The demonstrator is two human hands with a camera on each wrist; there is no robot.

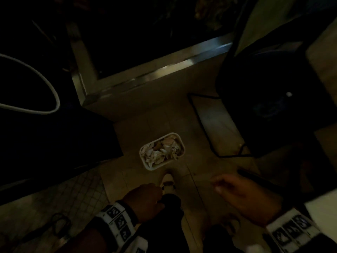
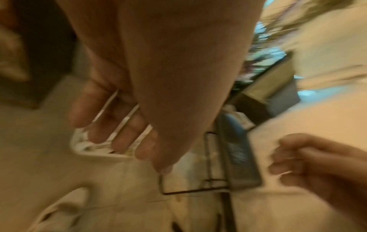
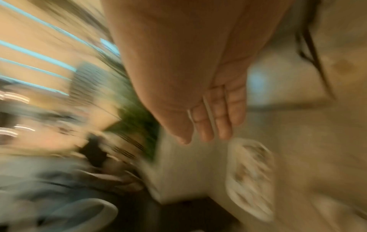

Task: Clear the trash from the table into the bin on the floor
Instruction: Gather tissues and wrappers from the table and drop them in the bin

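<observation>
A small white bin stands on the tiled floor, filled with crumpled white and tan paper trash. It also shows blurred behind my left fingers and low in the right wrist view. My left hand hovers just near of the bin, its fingers straight and relaxed, holding nothing. My right hand hangs to the right of the bin, palm empty and fingers extended. Both wrist views are motion-blurred.
The dark table with a white cable is on the left; scissors lie on a grid mat at lower left. A black chair with a thin metal base stands on the right. My white shoe is just below the bin.
</observation>
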